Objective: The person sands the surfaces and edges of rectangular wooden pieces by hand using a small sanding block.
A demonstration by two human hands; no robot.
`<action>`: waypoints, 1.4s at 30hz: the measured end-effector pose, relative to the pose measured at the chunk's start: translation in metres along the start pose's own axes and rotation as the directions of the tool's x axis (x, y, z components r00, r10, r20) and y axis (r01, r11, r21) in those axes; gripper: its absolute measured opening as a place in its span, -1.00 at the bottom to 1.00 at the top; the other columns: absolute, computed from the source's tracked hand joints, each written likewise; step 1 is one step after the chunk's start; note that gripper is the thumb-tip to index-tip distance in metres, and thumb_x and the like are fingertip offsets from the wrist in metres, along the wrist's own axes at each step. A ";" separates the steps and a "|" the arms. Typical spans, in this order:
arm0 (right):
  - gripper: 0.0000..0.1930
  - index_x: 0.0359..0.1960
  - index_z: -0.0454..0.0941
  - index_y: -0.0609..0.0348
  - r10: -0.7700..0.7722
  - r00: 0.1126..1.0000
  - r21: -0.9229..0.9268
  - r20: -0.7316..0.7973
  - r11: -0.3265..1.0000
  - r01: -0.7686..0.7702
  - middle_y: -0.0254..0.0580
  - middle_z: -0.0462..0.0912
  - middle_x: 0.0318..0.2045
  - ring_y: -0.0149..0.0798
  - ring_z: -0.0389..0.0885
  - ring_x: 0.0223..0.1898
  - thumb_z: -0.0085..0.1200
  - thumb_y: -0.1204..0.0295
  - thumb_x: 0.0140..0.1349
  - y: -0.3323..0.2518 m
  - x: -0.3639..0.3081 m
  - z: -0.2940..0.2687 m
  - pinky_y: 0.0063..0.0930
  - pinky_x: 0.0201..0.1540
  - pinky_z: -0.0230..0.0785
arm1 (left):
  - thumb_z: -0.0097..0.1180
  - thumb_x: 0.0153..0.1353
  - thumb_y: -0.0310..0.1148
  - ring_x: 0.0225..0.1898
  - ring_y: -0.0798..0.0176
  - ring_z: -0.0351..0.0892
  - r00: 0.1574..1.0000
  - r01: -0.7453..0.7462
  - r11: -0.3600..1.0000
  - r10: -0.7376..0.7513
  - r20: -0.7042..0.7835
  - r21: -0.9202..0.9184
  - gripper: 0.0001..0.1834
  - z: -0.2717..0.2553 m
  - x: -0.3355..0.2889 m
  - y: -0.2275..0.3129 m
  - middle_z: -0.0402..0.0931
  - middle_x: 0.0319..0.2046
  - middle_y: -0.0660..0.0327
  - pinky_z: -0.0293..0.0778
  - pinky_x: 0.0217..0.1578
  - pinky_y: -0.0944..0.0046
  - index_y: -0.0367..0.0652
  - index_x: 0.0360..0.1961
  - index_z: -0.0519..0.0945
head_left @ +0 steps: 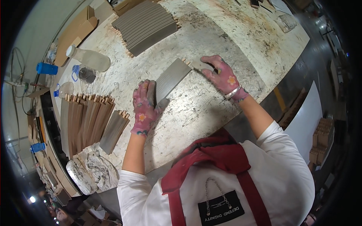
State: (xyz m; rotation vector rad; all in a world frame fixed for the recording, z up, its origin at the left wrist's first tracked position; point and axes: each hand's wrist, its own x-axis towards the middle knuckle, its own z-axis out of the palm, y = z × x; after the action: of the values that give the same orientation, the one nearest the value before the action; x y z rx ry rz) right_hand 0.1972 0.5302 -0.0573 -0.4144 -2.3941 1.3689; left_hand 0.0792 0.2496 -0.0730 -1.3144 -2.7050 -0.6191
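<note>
A grey flat wooden board [171, 79] with short pegs at its far right end lies slantwise on the worktable. My left hand [144, 107], in a pink flowered glove with grey fingers, grips the board's near left end, thumb on the near side and fingers along the far side. Just beyond the pegged end is my right hand [222, 75], in a matching glove with a band at the wrist. Its thumb and fingers are curved and apart, and I see nothing held between them.
Pegged boards [85, 122] stand in a row at left, beside a small grey stack [115, 131]. A larger stack [145, 26] lies at the far side. Bottles [90, 58], a cardboard box [75, 34] and crumpled plastic [100, 171] sit along the left of the scuffed worktable [203, 113].
</note>
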 end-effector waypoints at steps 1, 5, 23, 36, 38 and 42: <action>-0.62 0.04 0.56 0.21 0.043 0.999 -0.019 -0.014 0.999 -0.043 -0.05 0.59 -0.05 -0.06 0.58 0.01 0.23 0.33 0.22 0.006 0.004 0.003 -0.35 0.13 0.40 | 0.27 0.13 -0.07 0.29 -0.18 0.26 1.000 -0.017 0.999 0.017 -0.017 0.033 -0.29 0.000 -0.002 0.004 0.32 0.27 -0.03 0.12 0.31 -0.12 -0.19 0.26 0.41; -0.60 0.05 0.57 0.14 0.053 0.998 0.088 -0.035 0.995 -0.050 -0.01 0.61 -0.06 -0.04 0.58 0.02 0.22 0.26 0.22 0.030 0.029 0.025 -0.32 0.13 0.41 | 0.30 0.07 -0.05 0.31 -0.16 0.23 0.995 0.011 0.992 -0.024 0.099 0.129 -0.23 0.008 0.013 0.023 0.31 0.28 -0.03 0.06 0.32 -0.13 -0.18 0.27 0.41; -0.65 0.05 0.55 0.26 0.061 0.973 0.040 0.224 0.997 -0.071 -0.04 0.56 -0.06 -0.12 0.54 0.04 0.15 0.40 0.25 -0.016 0.009 -0.010 -0.31 0.13 0.36 | 0.23 0.13 -0.04 0.24 -0.11 0.34 0.997 -0.061 0.996 0.058 0.051 0.071 -0.40 0.034 0.003 0.056 0.40 0.21 -0.03 0.27 0.19 -0.05 -0.16 0.11 0.47; -0.71 -0.04 0.61 -0.01 -0.458 0.316 0.076 0.831 0.656 0.751 -0.08 0.57 -0.03 0.00 0.56 0.02 0.04 0.44 0.18 -0.073 0.064 0.149 -0.22 0.05 0.45 | 0.25 0.10 -0.10 0.14 0.04 0.46 0.996 0.055 0.992 -0.062 -0.068 -0.112 -0.46 0.051 -0.016 0.062 0.53 0.08 0.10 0.30 0.22 -0.03 -0.09 0.10 0.55; -0.73 -0.07 0.63 -0.11 -0.486 0.412 0.003 0.771 0.648 0.761 -0.11 0.58 -0.05 0.00 0.54 0.04 0.04 0.42 0.20 -0.075 0.080 0.159 -0.22 0.04 0.45 | 0.28 0.06 -0.09 0.13 0.03 0.47 0.991 0.037 0.995 -0.049 -0.128 -0.096 -0.42 0.053 -0.013 0.061 0.54 0.07 0.11 0.28 0.22 -0.06 -0.10 0.09 0.56; -0.74 -0.07 0.61 -0.03 -0.353 0.693 -0.111 0.628 0.841 0.530 -0.05 0.56 -0.13 0.03 0.52 -0.03 0.07 0.38 0.19 -0.082 0.070 0.162 -0.17 0.02 0.44 | 0.27 0.10 -0.22 0.16 0.09 0.45 0.988 0.102 0.801 -0.153 -0.036 -0.590 -0.44 0.075 -0.016 0.053 0.51 0.07 0.13 0.32 0.23 0.04 -0.16 0.14 0.48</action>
State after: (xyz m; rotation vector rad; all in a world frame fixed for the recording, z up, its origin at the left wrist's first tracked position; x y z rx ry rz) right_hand 0.0578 0.3954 -0.0515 0.6156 -2.9186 1.0088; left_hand 0.1382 0.2963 -0.1284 -1.1523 -2.6415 -1.5935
